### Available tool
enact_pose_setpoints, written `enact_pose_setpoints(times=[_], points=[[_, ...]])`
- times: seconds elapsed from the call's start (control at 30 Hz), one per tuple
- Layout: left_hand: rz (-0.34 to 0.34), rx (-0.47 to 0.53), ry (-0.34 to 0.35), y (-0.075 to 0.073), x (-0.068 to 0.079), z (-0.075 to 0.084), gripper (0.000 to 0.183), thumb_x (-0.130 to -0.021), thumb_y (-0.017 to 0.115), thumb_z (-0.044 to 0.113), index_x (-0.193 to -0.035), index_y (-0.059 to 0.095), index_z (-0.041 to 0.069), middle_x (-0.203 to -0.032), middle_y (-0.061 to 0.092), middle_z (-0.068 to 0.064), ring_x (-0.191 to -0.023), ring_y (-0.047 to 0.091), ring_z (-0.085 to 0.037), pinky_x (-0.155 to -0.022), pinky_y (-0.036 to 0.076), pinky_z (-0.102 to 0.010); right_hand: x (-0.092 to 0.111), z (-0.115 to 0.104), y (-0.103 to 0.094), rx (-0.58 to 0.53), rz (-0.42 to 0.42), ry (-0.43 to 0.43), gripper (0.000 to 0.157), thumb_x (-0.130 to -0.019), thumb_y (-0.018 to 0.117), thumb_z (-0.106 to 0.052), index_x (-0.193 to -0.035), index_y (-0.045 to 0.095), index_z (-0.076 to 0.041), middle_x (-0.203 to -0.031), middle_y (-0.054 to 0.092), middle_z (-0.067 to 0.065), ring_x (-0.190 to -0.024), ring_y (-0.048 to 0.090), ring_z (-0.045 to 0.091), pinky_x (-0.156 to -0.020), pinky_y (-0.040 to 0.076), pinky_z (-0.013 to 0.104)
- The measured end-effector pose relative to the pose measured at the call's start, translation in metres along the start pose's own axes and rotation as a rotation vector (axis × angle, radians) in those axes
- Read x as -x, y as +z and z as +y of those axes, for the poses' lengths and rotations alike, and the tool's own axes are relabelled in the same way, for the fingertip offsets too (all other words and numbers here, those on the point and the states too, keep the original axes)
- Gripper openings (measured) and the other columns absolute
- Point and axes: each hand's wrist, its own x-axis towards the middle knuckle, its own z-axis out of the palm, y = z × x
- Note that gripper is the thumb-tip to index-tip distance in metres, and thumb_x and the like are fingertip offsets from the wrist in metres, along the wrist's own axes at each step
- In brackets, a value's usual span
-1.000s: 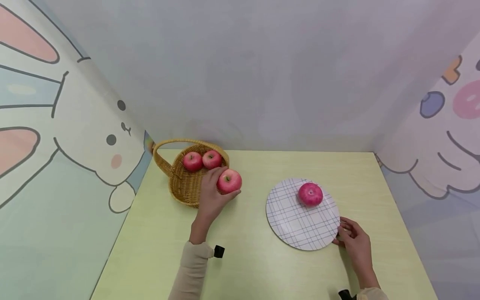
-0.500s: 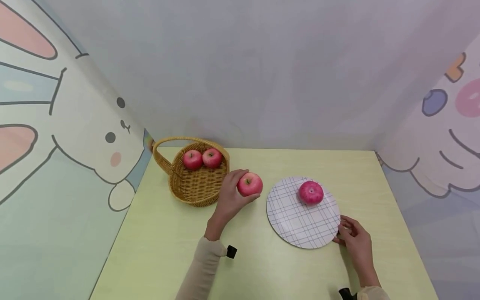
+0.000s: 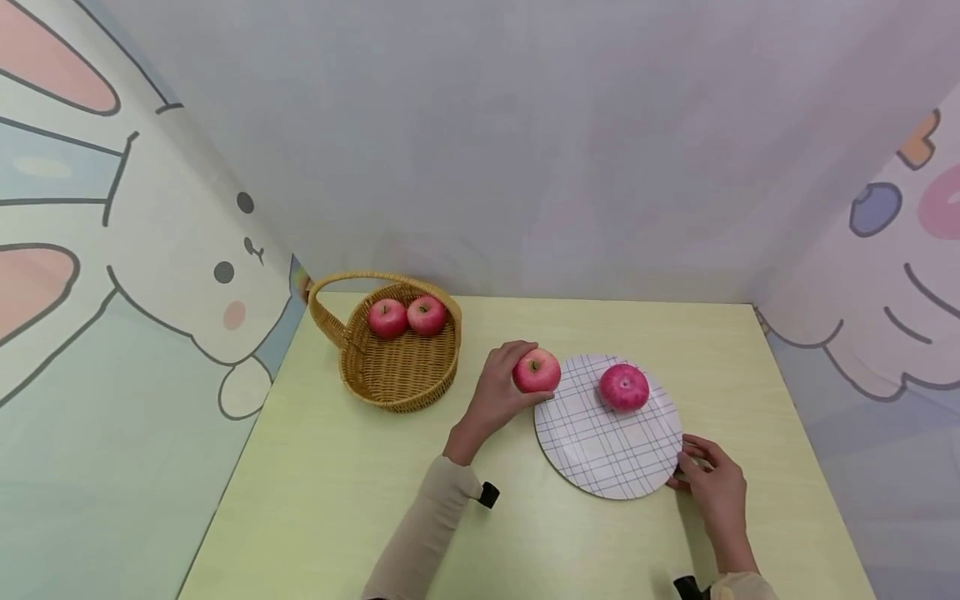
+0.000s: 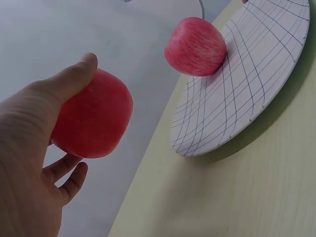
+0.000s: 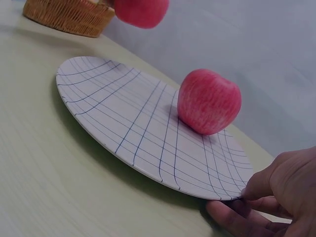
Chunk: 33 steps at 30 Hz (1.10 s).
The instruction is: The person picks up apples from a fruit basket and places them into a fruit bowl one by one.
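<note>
My left hand (image 3: 501, 392) grips a red apple (image 3: 537, 371) between thumb and fingers, held up by the left edge of the round plate (image 3: 600, 458). In the left wrist view the held apple (image 4: 96, 116) hangs in the air, apart from the plate (image 4: 237, 94). White with blue crossing lines, the plate carries one apple (image 3: 624, 387) toward its back. At the plate's right rim my right hand (image 3: 716, 492) pinches the edge, thumb on top and fingers curled under, as the right wrist view shows at the hand (image 5: 276, 197).
A wicker basket (image 3: 401, 400) with a tall handle stands at the back left, two apples (image 3: 407, 317) inside it. The pale table (image 3: 337, 508) meets a grey wall (image 3: 525, 167) behind, with cartoon-printed sheets on both sides.
My left hand has carried the apple rightward from over the basket's right side to the plate's left edge. The right hand and the plate have stayed in place.
</note>
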Motion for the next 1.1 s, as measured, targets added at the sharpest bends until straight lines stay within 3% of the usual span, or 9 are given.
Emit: enact_pose_setpoints(times=[0.13, 0.47, 0.67, 1.1], points=[[-0.019, -0.005, -0.004, 0.011, -0.006, 0.0, 0.08, -0.071, 0.084, 0.05, -0.14, 0.05, 0.027, -0.141, 0.051, 0.008, -0.125, 0.045, -0.015, -0.094, 0.053, -0.03, 0.001, -0.001, 0.001, 0.019, 0.0, 0.005, 0.044, -0.097, 0.061, -0.012, -0.139, 0.051, -0.004, -0.114, 0.058, 0.008, -0.072, 0.069, 0.003, -0.065, 0.061, 0.032], [-0.07, -0.01, -0.029, 0.036, -0.013, 0.004, 0.079, -0.073, 0.084, 0.047, -0.14, 0.048, 0.028, -0.141, 0.05, 0.008, -0.126, 0.044, -0.014, -0.091, 0.054, -0.026, 0.001, 0.001, 0.002, 0.049, 0.018, 0.024, 0.042, -0.096, 0.06, -0.011, -0.138, 0.053, -0.006, -0.114, 0.059, 0.007, -0.071, 0.068, 0.004, -0.064, 0.061, 0.03], [-0.094, 0.006, -0.006, 0.051, -0.015, 0.007, 0.078, -0.074, 0.084, 0.047, -0.14, 0.048, 0.028, -0.14, 0.05, 0.007, -0.126, 0.044, -0.015, -0.089, 0.054, -0.023, 0.002, 0.0, 0.002, 0.057, 0.028, 0.028, 0.043, -0.096, 0.06, -0.01, -0.137, 0.053, -0.006, -0.118, 0.059, 0.011, -0.07, 0.068, 0.005, -0.064, 0.061, 0.03], [-0.13, -0.05, 0.0, 0.068, -0.015, 0.006, 0.08, -0.074, 0.085, 0.042, -0.143, 0.046, 0.029, -0.144, 0.05, 0.007, -0.129, 0.045, -0.015, -0.096, 0.052, -0.024, 0.001, 0.0, 0.003, 0.041, 0.022, 0.027, 0.043, -0.096, 0.061, -0.012, -0.138, 0.053, -0.006, -0.119, 0.058, 0.01, -0.071, 0.069, 0.005, -0.064, 0.061, 0.03]])
